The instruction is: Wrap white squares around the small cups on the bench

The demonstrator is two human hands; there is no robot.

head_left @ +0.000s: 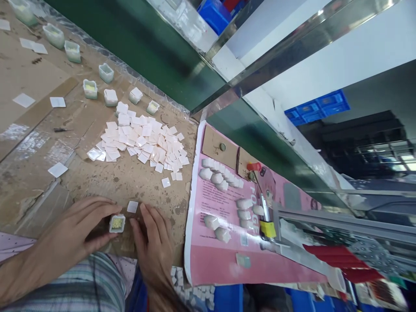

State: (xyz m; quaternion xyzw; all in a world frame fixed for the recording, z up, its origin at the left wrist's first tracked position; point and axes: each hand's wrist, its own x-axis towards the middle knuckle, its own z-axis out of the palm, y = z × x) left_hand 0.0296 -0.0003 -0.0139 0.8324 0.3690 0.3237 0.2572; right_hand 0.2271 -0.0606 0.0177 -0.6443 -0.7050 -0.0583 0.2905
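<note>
My left hand (78,225) is closed around a small translucent white cup (117,223), thumb on the near side and fingers on the far side. Yellowish granules fill the cup, whose opening faces up. My right hand (152,238) rests on the cardboard with fingers stretched and the thumb apart. A white square piece (132,206) lies just left of its fingertips; whether they touch it I cannot tell. Beyond both hands spreads a heap of pale pinkish-white squares (146,138). Several similar cups stand past it, one being an uncovered cup (90,89) with yellow contents.
To the right, a pink printed sheet (221,260) bears rows of white pieces (222,173) and a red-handled tool (254,166). A green panel (130,47) borders the far side. Thin dark tweezers-like tool (61,129) lies left. Small white pieces (198,294) sit below the table edge.
</note>
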